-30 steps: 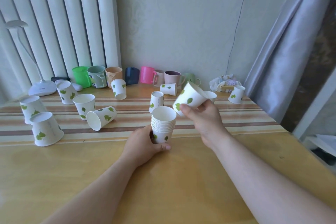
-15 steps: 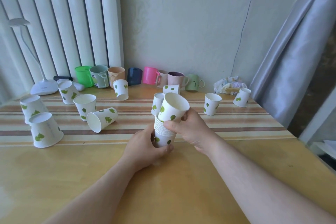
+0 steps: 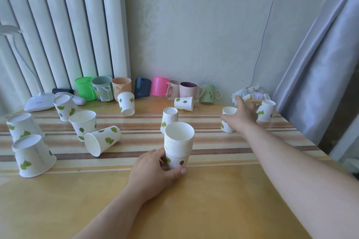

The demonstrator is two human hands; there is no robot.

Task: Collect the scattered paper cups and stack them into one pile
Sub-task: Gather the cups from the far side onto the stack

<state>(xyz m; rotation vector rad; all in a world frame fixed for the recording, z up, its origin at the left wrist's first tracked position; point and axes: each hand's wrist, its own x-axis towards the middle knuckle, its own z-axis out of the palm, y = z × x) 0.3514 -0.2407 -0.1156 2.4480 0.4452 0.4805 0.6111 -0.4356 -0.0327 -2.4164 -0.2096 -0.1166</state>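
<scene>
A pile of nested white paper cups with green leaves [image 3: 178, 144] stands upright in the middle of the table, and my left hand [image 3: 153, 172] grips its base. My right hand [image 3: 241, 115] is stretched out to the far right, fingers spread, touching an upright cup [image 3: 227, 121] but not closed round it. Another cup [image 3: 265, 110] stands just right of that hand. Loose cups are scattered: an upside-down one [image 3: 169, 119] behind the pile, one on its side [image 3: 184, 103], another on its side [image 3: 102, 139], and several at the left [image 3: 33, 156].
A row of coloured plastic and ceramic mugs [image 3: 160, 86] lines the wall. A white desk lamp [image 3: 38, 101] stands at the far left, crumpled wrappers [image 3: 250, 92] at the far right. A grey curtain [image 3: 318, 60] hangs beyond the table's right edge.
My right hand dropped its cup into the pile, let go, and reached out to the right to the upright cup. My left hand kept hold of the pile.
</scene>
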